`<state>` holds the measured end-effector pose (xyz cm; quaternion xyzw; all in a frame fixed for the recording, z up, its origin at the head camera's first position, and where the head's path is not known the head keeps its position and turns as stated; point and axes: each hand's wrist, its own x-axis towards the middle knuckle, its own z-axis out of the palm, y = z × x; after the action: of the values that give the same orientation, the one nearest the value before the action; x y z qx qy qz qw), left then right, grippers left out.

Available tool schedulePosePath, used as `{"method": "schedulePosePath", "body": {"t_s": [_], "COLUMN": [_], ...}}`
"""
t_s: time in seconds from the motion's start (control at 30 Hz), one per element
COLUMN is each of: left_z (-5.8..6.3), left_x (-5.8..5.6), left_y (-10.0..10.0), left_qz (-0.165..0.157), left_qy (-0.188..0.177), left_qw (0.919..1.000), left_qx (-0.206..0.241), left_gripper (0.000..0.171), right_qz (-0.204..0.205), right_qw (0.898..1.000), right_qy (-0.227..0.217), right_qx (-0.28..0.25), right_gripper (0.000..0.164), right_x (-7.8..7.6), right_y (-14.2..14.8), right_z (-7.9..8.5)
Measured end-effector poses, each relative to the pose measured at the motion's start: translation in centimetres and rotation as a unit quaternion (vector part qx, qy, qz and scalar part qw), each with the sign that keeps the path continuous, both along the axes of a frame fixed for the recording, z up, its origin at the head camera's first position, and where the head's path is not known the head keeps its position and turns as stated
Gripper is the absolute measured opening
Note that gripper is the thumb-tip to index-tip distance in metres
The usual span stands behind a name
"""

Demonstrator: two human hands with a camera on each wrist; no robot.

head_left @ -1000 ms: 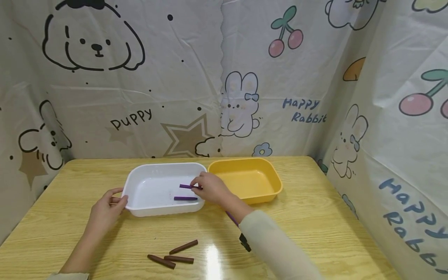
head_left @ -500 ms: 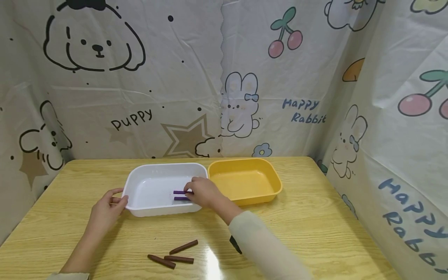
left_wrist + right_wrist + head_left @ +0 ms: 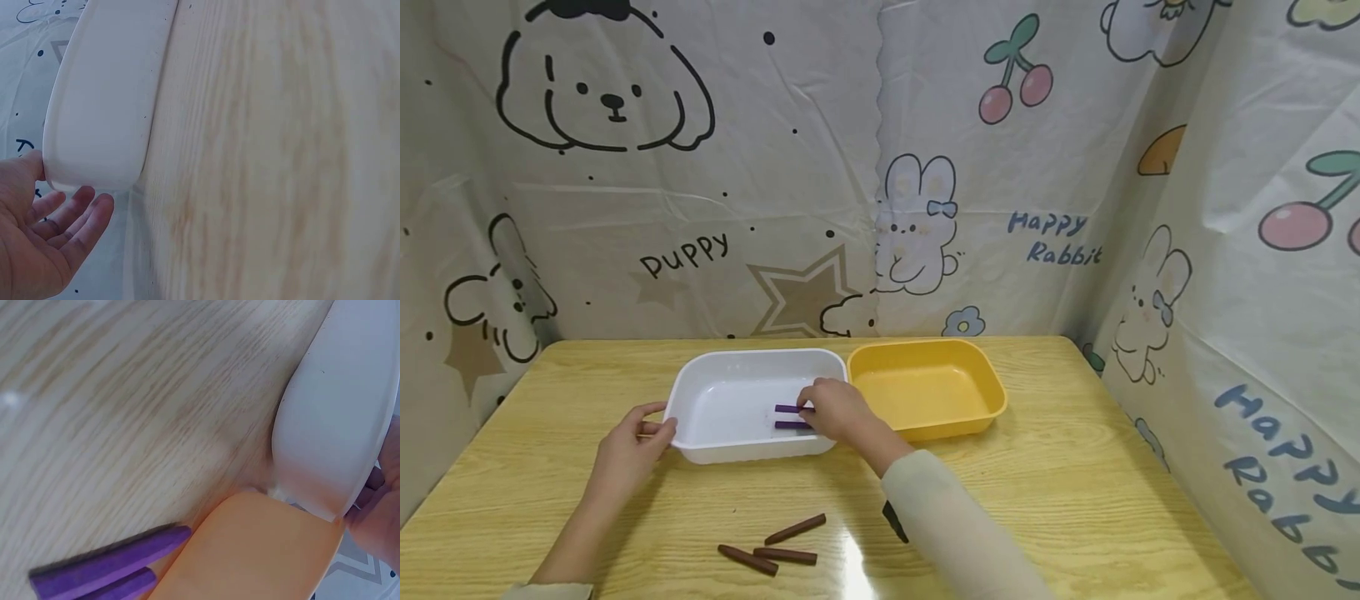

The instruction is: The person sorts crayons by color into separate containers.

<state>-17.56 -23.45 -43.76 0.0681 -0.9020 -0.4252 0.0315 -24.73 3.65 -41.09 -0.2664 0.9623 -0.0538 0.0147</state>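
Observation:
My left hand (image 3: pixel 634 446) holds the left end of the white plastic bin (image 3: pixel 752 452), thumb at the rim and fingers round the outside of the wall. Inside the bin's right part, my right hand (image 3: pixel 837 410) pinches a purple crayon (image 3: pixel 787 408), its far end covered by the fingers. Just in front of that, a second purple crayon (image 3: pixel 790 425) lies on the bin floor, roughly parallel. In the right wrist view, two more purple crayons (image 3: pixel 112 559) lie on the table beside the yellow bin (image 3: pixel 250 550); my arm hides them in the head view.
Touching the white bin's right side is the yellow bin, its floor (image 3: pixel 917 387) bare. Three brown crayons (image 3: pixel 785 556) lie on the wooden table (image 3: pixel 1075 483) near the front. Patterned cloth (image 3: pixel 805 192) hangs behind and along both sides.
My right hand has moved left and slightly toward me inside the white bin, bringing its purple crayon alongside the other one. The left hand stays on the bin.

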Motion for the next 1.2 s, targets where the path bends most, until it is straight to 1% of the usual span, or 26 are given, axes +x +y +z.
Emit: {"method": "schedulePosePath", "body": {"t_s": [0.17, 0.37, 0.73, 0.87, 1.07, 1.2], "left_z": [0.0, 0.0, -0.1, -0.1, -0.1, 0.0], "left_x": [0.0, -0.1, 0.0, 0.0, 0.0, 0.0], "left_y": [0.0, 0.0, 0.1, 0.1, 0.1, 0.1], "left_qz": [0.000, 0.001, -0.001, -0.002, 0.000, 0.000], "left_qy": [-0.002, -0.002, 0.005, 0.005, 0.004, 0.004], "left_qw": [1.0000, 1.0000, 1.0000, 1.0000, 1.0000, 1.0000], "left_qx": [-0.001, -0.001, -0.003, -0.004, -0.005, -0.008], "left_gripper": [0.056, 0.055, 0.053, 0.054, 0.055, 0.055], "right_qz": [0.000, 0.006, -0.005, -0.003, 0.004, 0.013], "right_qw": [1.000, 1.000, 1.000, 1.000, 0.998, 0.996], "right_qy": [0.009, 0.025, 0.003, -0.009, -0.029, -0.028], "right_qx": [0.012, 0.013, 0.005, -0.013, -0.058, -0.078], "right_gripper": [0.018, 0.016, 0.017, 0.019, 0.020, 0.020], "right_x": [0.0, -0.1, 0.1, 0.0, 0.1, 0.3], "right_y": [-0.1, -0.1, 0.0, 0.1, 0.3, 0.6], "right_z": [-0.1, -0.2, -0.1, 0.0, 0.5, 0.8]}}
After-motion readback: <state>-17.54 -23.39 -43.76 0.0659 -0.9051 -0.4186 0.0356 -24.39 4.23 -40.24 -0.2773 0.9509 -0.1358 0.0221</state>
